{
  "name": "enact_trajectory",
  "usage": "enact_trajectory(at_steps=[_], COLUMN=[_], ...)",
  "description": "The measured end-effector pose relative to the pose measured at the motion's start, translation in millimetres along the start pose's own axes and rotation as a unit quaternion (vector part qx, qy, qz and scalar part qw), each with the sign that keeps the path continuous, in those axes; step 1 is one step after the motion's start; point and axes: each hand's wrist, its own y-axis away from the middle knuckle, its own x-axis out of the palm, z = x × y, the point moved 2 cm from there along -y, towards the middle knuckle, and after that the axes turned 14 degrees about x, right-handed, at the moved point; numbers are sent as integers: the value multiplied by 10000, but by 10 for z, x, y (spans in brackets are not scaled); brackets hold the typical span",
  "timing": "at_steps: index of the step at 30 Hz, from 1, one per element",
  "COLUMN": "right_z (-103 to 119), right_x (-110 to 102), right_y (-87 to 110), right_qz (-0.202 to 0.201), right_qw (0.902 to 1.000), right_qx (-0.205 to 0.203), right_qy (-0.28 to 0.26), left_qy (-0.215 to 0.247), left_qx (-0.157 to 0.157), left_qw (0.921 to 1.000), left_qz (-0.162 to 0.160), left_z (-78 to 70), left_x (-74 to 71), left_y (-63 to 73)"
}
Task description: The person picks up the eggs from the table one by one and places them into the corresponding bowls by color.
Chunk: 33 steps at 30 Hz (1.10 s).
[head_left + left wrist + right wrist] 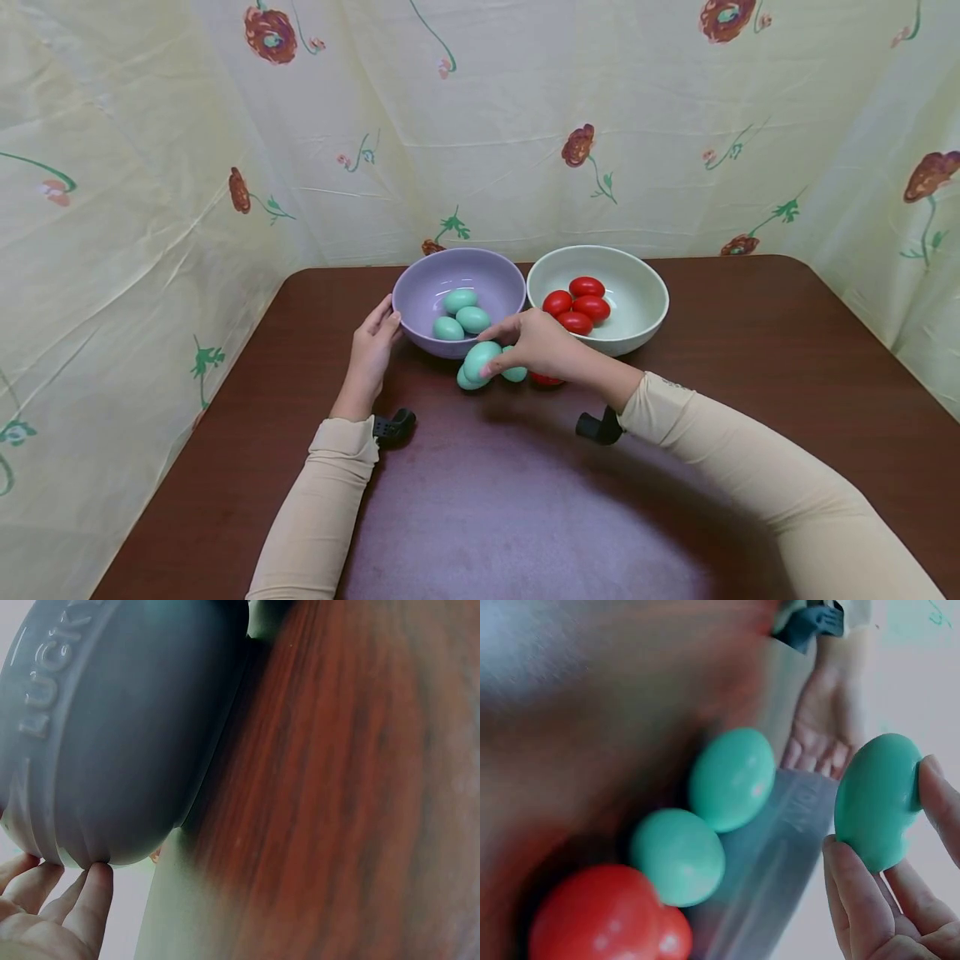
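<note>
A turquoise egg (482, 361) is pinched between the thumb and fingers of my right hand (543, 346), lifted just in front of the purple bowl; the right wrist view shows the same egg (877, 802). My left hand (372, 350) rests its extended fingers (94, 900) against the outer left side of the purple bowl (420, 287). Inside that bowl lie three turquoise eggs (472, 320). On the table below my right hand are two more turquoise eggs (733, 780), partly hidden in the head view, with red eggs (592, 919) beside them.
A white bowl (641, 300) holding several red eggs (587, 287) stands right of the purple bowl, close against it. Both sit near the back edge of the dark wooden table (750, 333). A flowered curtain (487, 125) hangs behind.
</note>
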Motion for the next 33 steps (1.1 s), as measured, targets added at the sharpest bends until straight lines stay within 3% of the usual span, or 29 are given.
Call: enact_trajectory(at_steps=[8,15,33], right_z=[152,221,150], right_x=[-122,-189,-208], right_y=[-62,-207,-565], right_qz=[-125,-426,-523], right_qw=[9995,9989,9969], right_qx=[85,-34,511], right_qy=[-292,-197,-278], left_qy=[39,-33,-104], left_qx=[-9,-57,-136], left_qw=[10000,10000,9999], left_qz=[-31,-35,-11], left_z=[-3,4,13], left_x=[2,-5,0], left_y=[-7,-5,-1])
